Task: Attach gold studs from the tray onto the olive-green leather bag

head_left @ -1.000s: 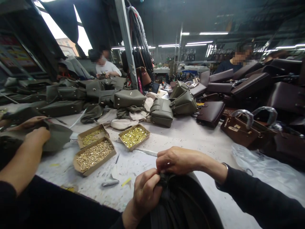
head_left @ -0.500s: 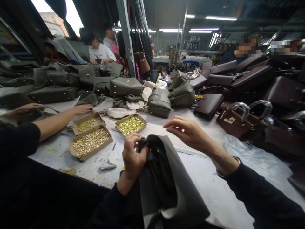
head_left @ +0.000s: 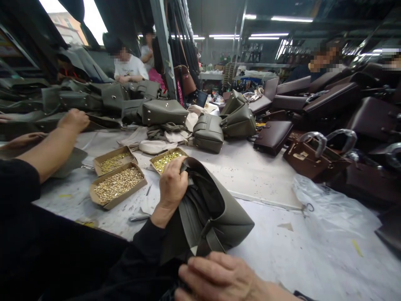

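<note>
A dark olive-green handbag (head_left: 236, 219) is tilted in front of me, its open mouth showing a dark lining. My left hand (head_left: 171, 186) is closed on the upper edge of the bag, fingers wrapped over it. At the bottom of the view, my right hand (head_left: 222, 278) is curled over the near end of the same bag, by a strap; its fingertips are partly hidden. Just beyond my left hand sits a cardboard tray (head_left: 152, 162) of shiny gold-coloured metal pieces. To its left are another tray (head_left: 108, 205) of small gold-coloured pieces and a third tray (head_left: 97, 167).
A co-worker's hand (head_left: 73, 121) reaches over olive bags on the left. Several finished-looking olive bags (head_left: 164, 112) line the back. Dark brown bags (head_left: 274, 136) are piled at right, beside clear plastic wrap (head_left: 338, 209). A metal tool (head_left: 139, 216) lies left of my bag.
My right hand has come down from above the table to the near end of the handbag. The bag has tipped and shifted slightly left. The co-worker's hand has moved up and left.
</note>
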### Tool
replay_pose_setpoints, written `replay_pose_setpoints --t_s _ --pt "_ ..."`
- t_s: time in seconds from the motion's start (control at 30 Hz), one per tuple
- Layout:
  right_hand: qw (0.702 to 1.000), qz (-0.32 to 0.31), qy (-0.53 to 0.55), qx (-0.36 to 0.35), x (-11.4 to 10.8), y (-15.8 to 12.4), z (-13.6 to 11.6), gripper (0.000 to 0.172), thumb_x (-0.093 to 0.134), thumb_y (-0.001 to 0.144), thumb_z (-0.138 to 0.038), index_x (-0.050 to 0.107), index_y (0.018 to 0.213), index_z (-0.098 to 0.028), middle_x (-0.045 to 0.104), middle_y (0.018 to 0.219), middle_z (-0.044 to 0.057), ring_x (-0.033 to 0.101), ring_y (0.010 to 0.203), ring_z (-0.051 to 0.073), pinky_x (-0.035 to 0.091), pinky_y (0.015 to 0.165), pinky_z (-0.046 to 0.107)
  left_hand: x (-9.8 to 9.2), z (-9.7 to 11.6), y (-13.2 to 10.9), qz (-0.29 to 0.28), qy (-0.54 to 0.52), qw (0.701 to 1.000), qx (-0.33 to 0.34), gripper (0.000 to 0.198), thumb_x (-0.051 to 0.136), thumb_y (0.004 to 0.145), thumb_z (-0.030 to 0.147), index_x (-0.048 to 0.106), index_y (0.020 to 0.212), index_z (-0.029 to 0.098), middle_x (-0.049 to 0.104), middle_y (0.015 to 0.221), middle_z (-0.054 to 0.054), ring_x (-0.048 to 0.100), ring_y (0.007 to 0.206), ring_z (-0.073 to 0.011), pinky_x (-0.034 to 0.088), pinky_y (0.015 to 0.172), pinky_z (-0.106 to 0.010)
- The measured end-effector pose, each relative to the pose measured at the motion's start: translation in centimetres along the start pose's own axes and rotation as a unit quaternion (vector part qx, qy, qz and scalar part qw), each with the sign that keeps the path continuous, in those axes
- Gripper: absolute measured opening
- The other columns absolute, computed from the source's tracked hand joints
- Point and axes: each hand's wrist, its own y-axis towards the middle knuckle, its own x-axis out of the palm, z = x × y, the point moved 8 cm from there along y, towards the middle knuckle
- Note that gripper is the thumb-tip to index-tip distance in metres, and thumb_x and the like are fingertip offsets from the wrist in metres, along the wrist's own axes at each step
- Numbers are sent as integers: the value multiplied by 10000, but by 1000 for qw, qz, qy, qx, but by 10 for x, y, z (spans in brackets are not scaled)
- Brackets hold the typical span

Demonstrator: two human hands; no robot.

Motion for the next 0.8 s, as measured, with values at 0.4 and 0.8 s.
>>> replay_pose_setpoints --t_s 0.4,0.8 --pt "953 97 -157 238 5 -54 101 298 492 1022 -127 693 1220 -222 718 1148 32 445 1359 272 290 1235 473 0 -8 20 -124 85 988 30 382 587 807 160 696 1170 199 751 1147 -98 700 1054 -303 558 922 -403" --pt "906 164 -99 377 10 -70 180 401 658 884 -149 674 1260 -289 556 1500 53 573 1165 326 493 954 481 -9 22 6 -302 23 953 21 573 440 967 647 606 1363 268 764 1052 -50 721 930 -266 513 805 -346"
